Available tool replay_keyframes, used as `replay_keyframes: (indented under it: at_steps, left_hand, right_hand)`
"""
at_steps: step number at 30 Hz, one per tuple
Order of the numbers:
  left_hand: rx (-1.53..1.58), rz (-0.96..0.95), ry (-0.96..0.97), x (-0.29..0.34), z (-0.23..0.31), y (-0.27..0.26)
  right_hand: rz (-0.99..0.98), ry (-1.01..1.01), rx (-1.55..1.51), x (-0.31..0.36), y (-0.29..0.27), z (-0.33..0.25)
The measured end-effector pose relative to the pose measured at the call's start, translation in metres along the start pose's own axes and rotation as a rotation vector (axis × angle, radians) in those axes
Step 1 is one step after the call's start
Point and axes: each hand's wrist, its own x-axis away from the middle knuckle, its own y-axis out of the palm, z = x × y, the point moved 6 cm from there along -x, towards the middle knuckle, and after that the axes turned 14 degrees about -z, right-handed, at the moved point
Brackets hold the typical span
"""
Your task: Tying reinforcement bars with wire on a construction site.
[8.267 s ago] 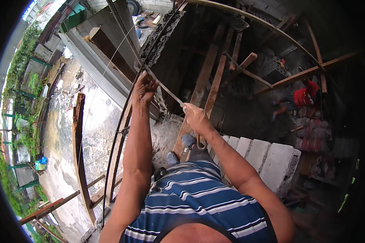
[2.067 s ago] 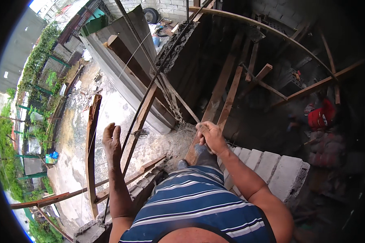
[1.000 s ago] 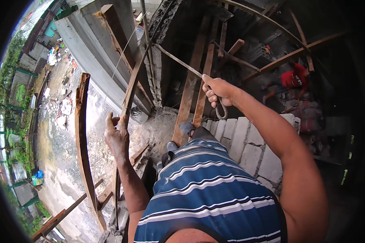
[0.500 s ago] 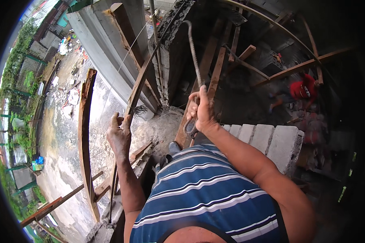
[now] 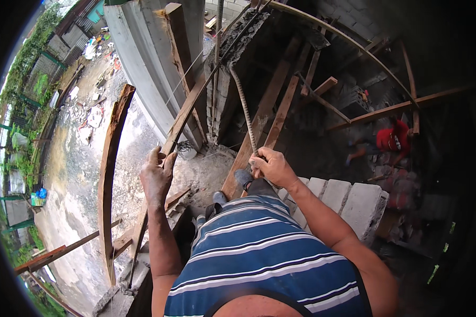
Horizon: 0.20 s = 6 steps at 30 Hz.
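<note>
A ribbed steel bar with a bent upper tip is gripped low down by my right hand, fingers closed round it. Its tip is beside the rough end of the block wall, close to the thin upright steel rods. My left hand has its fingers curled at the edge of a slanting wooden board; what they hold, if anything, is hidden. Just right of those fingers, a tuft of dark thin wires sticks out.
Concrete blocks lie in a row at my right. Planks cross the dark space ahead, where a person in a red top is lower down. A cracked timber stands at left, near grey metal sheeting.
My right hand has come down and slightly right with the steel bar, so its bent tip is lower, nearer the wall end. My left hand has stayed almost in place.
</note>
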Motion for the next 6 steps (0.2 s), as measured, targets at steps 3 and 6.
replay_keyframes:
  at_steps: [3,6]
  left_hand:
    - [-0.138,-0.055,0.033,0.001,0.011,0.000]
    - [-0.120,-0.078,-0.011,0.000,0.008,0.000]
  right_hand:
    - [0.072,0.109,0.081,-0.007,-0.011,0.014]
    - [0.176,-0.008,0.585,-0.013,-0.024,0.014]
